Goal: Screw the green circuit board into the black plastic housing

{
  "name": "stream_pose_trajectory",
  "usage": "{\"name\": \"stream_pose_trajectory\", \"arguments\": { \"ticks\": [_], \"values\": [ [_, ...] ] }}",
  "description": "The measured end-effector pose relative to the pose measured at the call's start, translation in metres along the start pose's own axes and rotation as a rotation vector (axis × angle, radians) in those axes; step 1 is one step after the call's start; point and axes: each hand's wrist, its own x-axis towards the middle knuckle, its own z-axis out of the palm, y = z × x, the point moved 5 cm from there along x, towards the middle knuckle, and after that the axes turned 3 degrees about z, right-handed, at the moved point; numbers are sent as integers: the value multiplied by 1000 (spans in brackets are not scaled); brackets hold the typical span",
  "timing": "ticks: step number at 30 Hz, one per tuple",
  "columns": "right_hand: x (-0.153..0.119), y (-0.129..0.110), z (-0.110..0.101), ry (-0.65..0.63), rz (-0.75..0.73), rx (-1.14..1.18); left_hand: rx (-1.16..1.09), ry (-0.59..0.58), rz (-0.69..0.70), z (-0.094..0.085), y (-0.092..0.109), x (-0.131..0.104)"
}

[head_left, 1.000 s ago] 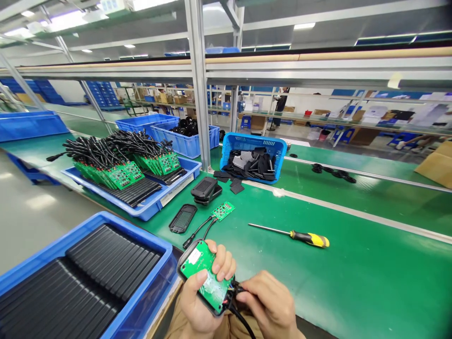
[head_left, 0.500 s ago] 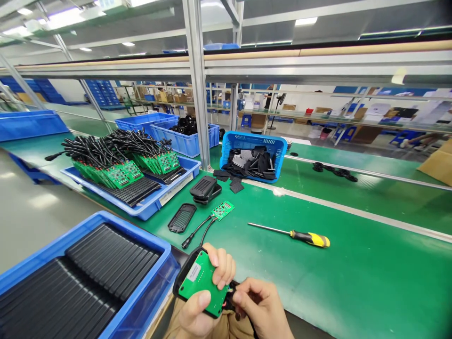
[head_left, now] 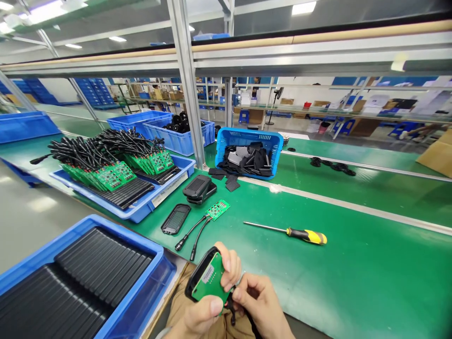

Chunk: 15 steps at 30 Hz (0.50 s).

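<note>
Two hands at bench edge, low and close to body. Left hand [head_left: 205, 306] clamped round black housing [head_left: 197, 278] with green circuit board [head_left: 211, 282] seated inside, thumb pressing board. Right hand [head_left: 259, 306] pinches black cable [head_left: 232, 313] at housing's near end. Best keep board flat, feed cable into notch without tugging. Screwdriver [head_left: 286, 231] lies beyond right hand.

Your left hand [head_left: 208, 301] is gripping a black housing [head_left: 197, 278] with a green circuit board [head_left: 211, 282] sitting in it, thumb pressing on the board's lower edge. Your right hand [head_left: 259, 303] is pinching the black wires [head_left: 231, 306] at the board's right end. A yellow-handled screwdriver [head_left: 286, 231] is lying on the green counter [head_left: 353, 263] well beyond them, and a blue tray [head_left: 141, 242] of black ribbed parts is sitting to your left.
</note>
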Motion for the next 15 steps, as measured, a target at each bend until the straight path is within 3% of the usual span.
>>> {"name": "stream_pose_trajectory", "arguments": {
  "ticks": [4,8,15],
  "values": [
    [6,4,-11,-43,-28,102,-139,25,-79,-7,-16,14],
    [12,15,-29,-109,78,249,-158,5,-189,-14,-41,34],
    [18,11,-69,105,88,370,-75,-39,-357,-12,-86,64]
  ]
}}
